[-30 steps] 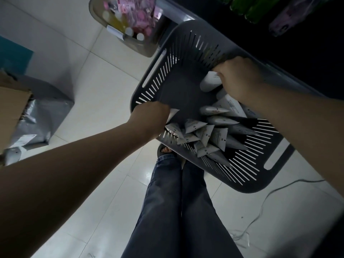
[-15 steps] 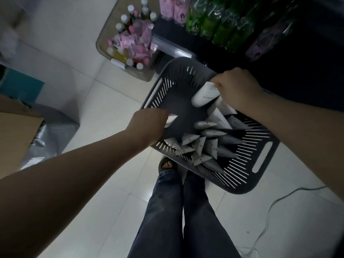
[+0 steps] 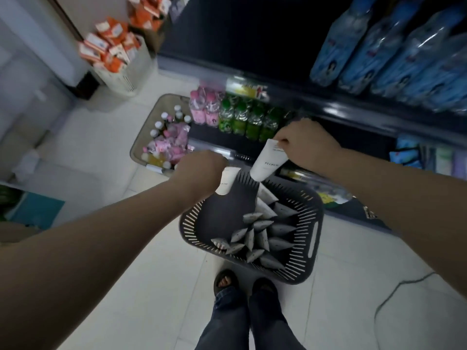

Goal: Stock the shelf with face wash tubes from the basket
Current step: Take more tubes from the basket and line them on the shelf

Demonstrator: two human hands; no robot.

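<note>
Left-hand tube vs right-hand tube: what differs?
The right-hand tube shows nearly its full length, the left-hand tube only its lower end. The right hand pinches its tube at the top end; the left hand covers its tube's upper part. Both are white, lettered, and held above the basket.

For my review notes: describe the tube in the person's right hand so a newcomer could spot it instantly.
Find the dark slotted basket just ahead of the person's feet. Above its far rim, the right hand pinches a white tube by its upper end. Unlike the half-hidden tube in the left hand beside it, it shows nearly full length.
</note>
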